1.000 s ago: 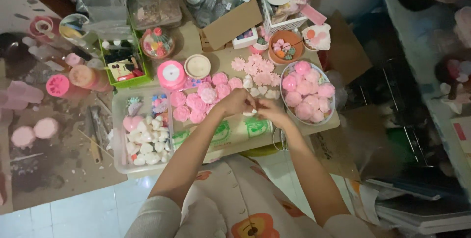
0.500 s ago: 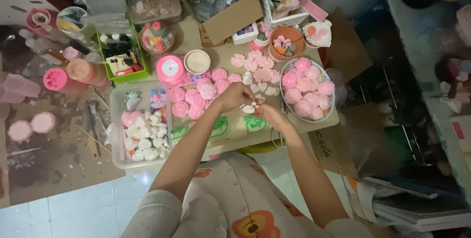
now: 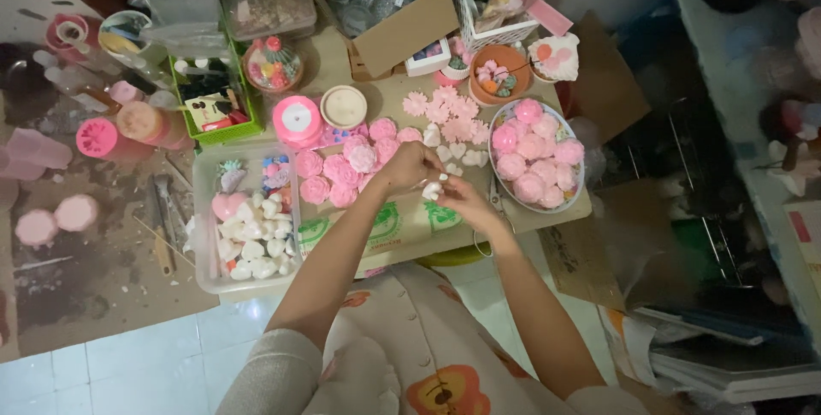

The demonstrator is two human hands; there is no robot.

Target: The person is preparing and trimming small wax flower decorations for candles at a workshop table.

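Note:
Both my hands meet over the middle of a low cardboard-topped table (image 3: pixel 402 227). My left hand (image 3: pixel 409 165) and my right hand (image 3: pixel 460 200) pinch a small white moulded piece (image 3: pixel 433 190) between their fingertips. Just beyond my left hand lie several pink rose-shaped pieces (image 3: pixel 342 171) and small white heart pieces (image 3: pixel 457 154). Pink flat flowers (image 3: pixel 449 109) lie farther back. My forearms reach in from the bottom of the view.
A bowl of pink roses (image 3: pixel 534 158) stands right of my hands. A clear tray (image 3: pixel 244 223) with white and coloured pieces sits at the left. A pink tape roll (image 3: pixel 297 118), a green basket (image 3: pixel 209 103), jars and a cardboard box (image 3: pixel 402 26) crowd the back.
My hands stay together on the white piece; the fingers shift slightly. The view has drifted a little, so the table sits lower in the picture.

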